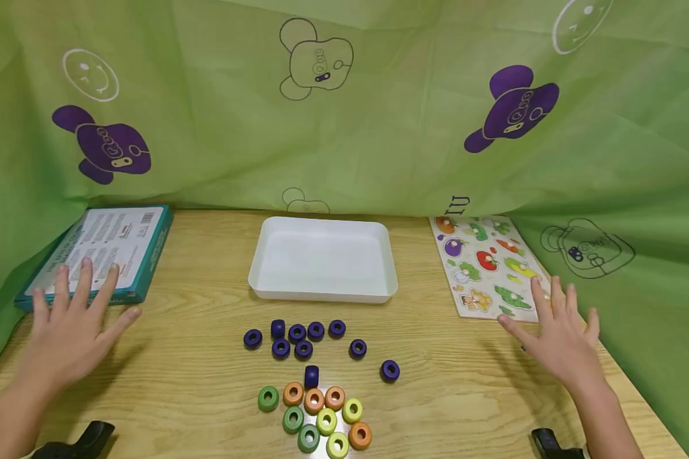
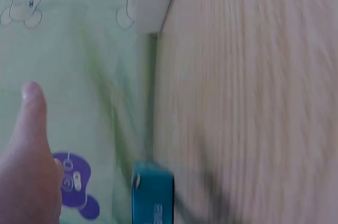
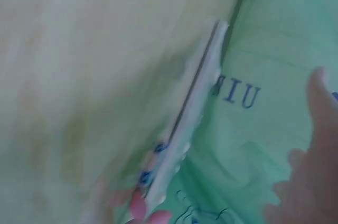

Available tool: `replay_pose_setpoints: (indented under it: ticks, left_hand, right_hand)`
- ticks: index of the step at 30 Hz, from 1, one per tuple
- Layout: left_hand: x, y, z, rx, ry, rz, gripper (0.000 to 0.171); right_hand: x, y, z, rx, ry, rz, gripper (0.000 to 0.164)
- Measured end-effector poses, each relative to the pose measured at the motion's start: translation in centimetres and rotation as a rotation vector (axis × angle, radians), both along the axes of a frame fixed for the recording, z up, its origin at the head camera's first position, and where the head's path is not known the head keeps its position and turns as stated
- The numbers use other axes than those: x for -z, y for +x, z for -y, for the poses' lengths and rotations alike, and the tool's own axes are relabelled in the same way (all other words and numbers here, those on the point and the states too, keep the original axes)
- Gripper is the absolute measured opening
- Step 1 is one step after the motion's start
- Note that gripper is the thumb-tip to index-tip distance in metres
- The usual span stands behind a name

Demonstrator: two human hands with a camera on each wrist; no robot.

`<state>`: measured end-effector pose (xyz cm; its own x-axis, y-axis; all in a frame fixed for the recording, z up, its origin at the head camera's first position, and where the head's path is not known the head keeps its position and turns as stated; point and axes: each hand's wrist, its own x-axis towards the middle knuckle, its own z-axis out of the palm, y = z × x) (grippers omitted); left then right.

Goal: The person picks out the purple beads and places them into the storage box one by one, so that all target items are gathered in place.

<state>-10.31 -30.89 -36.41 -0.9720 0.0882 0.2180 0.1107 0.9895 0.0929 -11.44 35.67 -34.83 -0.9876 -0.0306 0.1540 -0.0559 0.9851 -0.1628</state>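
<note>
My left hand point(image 1: 71, 328) is spread with straight fingers at the left, its fingertips overlapping the teal-edged box point(image 1: 115, 248) in the head view. At the right, my right hand point(image 1: 563, 338) is also spread, holding nothing, beside the vegetable knob puzzle board point(image 1: 488, 268). Between the hands lie several dark blue beads point(image 1: 316, 331) with holes. Nearer the front is a cluster of green beads point(image 1: 293, 419), orange beads point(image 1: 314, 400) and yellow beads point(image 1: 326, 421). Behind them stands a white tray point(image 1: 323, 296) with nothing in it. In the left wrist view the thumb point(image 2: 33, 123) points up.
A green printed cloth point(image 1: 379, 127) hangs behind the wooden table point(image 1: 207, 357) and along both sides. Black straps or devices point(image 1: 86, 440) show near each wrist at the front edge. The box occupies the back left corner.
</note>
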Motion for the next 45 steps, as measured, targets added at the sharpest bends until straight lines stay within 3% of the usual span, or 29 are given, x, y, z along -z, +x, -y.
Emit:
replay_pose_setpoints:
  ticks: [4,9,13,17,20,24,28,36,38,41,45]
  left_hand:
    - [0.2,-1.7,-2.2,0.150,0.163,0.001,0.070]
    - [0.7,-4.8,-6.1,0.316,0.561,0.095,0.063]
    - [1.6,-7.2,-9.1,0.399,0.814,0.205,0.057]
    - [2.5,-8.6,-11.2,0.436,0.978,0.352,0.059]
    - [3.1,-9.0,-12.0,0.445,1.028,0.425,0.060]
    - [3.7,-9.0,-12.5,0.439,1.052,0.443,0.056]
    - [4.1,-8.8,-12.4,0.419,1.073,0.431,0.054]
    - [3.8,-7.6,-13.0,0.396,1.154,0.415,0.054]
    - [4.5,-7.8,-13.0,0.398,1.171,0.412,0.054]
    - [4.9,-7.9,-13.0,0.397,1.207,0.417,0.054]
    - [5.1,-7.9,-13.0,0.396,1.269,0.431,0.053]
  right_hand:
    - [-0.4,-0.1,1.6,-0.096,-0.177,0.108,0.081]
    - [-0.3,-0.5,4.7,-0.250,-0.303,0.148,0.075]
    - [0.0,-1.2,7.2,-0.424,-0.412,0.215,0.065]
    - [0.6,-1.4,9.6,-0.591,-0.499,0.354,0.059]
    - [1.0,-1.2,11.3,-0.697,-0.524,0.464,0.056]
    - [1.5,-0.8,13.1,-0.810,-0.504,0.566,0.052]
    - [1.9,-0.5,14.3,-0.858,-0.454,0.573,0.044]
    - [1.7,-0.6,15.0,-0.824,-0.376,0.525,0.032]
    - [1.1,-0.9,14.8,-0.791,-0.364,0.512,0.033]
    - [-0.3,-2.1,14.7,-0.740,-0.370,0.460,0.035]
    - [-1.8,-4.8,15.0,-0.706,-0.391,0.324,0.035]
